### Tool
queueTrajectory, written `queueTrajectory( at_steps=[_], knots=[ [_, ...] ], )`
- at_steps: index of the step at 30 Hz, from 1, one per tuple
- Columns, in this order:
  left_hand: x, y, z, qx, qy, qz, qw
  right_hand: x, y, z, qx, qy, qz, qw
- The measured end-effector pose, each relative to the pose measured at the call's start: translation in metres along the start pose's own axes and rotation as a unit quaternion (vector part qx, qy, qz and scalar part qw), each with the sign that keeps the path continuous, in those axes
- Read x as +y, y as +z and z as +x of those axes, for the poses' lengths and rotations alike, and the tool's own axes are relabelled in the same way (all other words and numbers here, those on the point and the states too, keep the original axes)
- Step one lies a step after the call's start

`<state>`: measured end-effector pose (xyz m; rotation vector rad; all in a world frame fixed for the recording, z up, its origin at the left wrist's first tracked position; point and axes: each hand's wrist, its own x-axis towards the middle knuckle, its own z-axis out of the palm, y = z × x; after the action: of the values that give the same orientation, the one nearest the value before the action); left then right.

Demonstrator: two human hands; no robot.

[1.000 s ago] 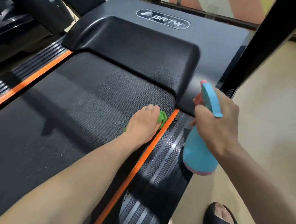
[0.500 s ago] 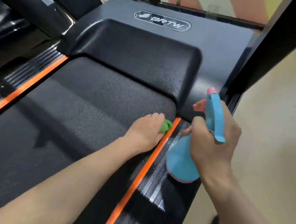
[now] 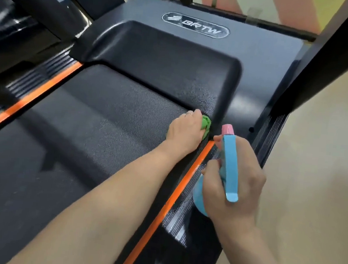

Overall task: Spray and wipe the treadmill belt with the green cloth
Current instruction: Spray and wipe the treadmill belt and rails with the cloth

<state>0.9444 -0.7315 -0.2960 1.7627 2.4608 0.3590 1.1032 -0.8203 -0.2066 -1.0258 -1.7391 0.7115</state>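
Observation:
The black treadmill belt [image 3: 88,128] runs down the middle of the view, speckled with fine droplets near the front. My left hand [image 3: 184,128] lies palm down on the bunched green cloth [image 3: 269,128] and holds it against the belt's front right corner, right under the motor cover; most of the cloth is hidden under the hand. My right hand [image 3: 236,180] grips a light blue spray bottle [image 3: 230,165] with a pink nozzle, held over the right side rail with the nozzle pointing forward.
The black motor cover [image 3: 164,67] with a BRTW logo rises in front of the belt. Orange stripes [image 3: 173,200] and ribbed side rails [image 3: 184,218] flank the belt. A black upright [image 3: 323,67] stands at right, with beige floor [image 3: 312,187] beyond it.
My left hand has slid the cloth forward along the belt's right edge to the motor cover. My right hand has brought the bottle lower and closer over the side rail.

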Motion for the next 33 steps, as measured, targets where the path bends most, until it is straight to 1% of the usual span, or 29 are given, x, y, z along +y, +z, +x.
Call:
queueTrajectory(
  at_steps=[4, 6, 8, 11, 16, 18, 19, 22, 24, 26, 28, 30, 33],
  knots=[
    [-0.032, -0.017, -0.077, -0.050, 0.038, 0.028, 0.998, 0.001, 0.001, 0.005, 0.006, 0.020, -0.009, 1.000],
    [-0.055, -0.025, -0.123, -0.064, 0.033, 0.045, 0.996, 0.002, 0.002, 0.006, 0.002, 0.020, -0.018, 1.000],
    [-0.067, -0.026, -0.138, -0.062, 0.019, 0.042, 0.997, 0.001, 0.001, 0.003, -0.001, 0.013, -0.022, 1.000],
    [-0.061, -0.017, -0.100, -0.025, -0.001, 0.029, 0.999, 0.001, 0.000, 0.000, -0.010, -0.003, -0.009, 1.000],
    [-0.045, -0.001, -0.006, 0.024, -0.067, 0.006, 0.997, 0.002, -0.001, 0.003, -0.021, -0.006, -0.008, 1.000],
    [-0.039, -0.005, 0.007, 0.026, -0.089, 0.005, 0.996, 0.001, -0.002, 0.007, -0.042, 0.002, -0.010, 0.999],
    [-0.036, -0.007, 0.005, 0.016, -0.087, 0.006, 0.996, -0.001, -0.004, 0.011, -0.060, 0.010, -0.010, 0.998],
    [-0.033, -0.015, -0.039, -0.043, -0.037, 0.003, 0.998, 0.000, -0.009, 0.026, -0.143, 0.050, -0.012, 0.988],
    [-0.035, -0.018, -0.084, -0.083, 0.029, 0.014, 0.996, 0.006, -0.012, 0.034, -0.196, 0.076, -0.036, 0.977],
    [-0.039, -0.016, -0.115, -0.092, 0.084, 0.043, 0.991, 0.010, -0.012, 0.035, -0.212, 0.089, -0.048, 0.972],
    [-0.038, -0.014, -0.104, -0.067, 0.093, 0.052, 0.992, 0.014, -0.009, 0.037, -0.210, 0.101, -0.062, 0.970],
    [-0.032, -0.009, -0.075, -0.050, 0.061, 0.043, 0.996, 0.013, -0.001, 0.041, -0.228, 0.119, -0.082, 0.963],
    [-0.026, -0.003, -0.023, -0.021, -0.023, 0.000, 1.000, 0.009, 0.013, 0.044, -0.280, 0.158, -0.105, 0.941]
  ],
)
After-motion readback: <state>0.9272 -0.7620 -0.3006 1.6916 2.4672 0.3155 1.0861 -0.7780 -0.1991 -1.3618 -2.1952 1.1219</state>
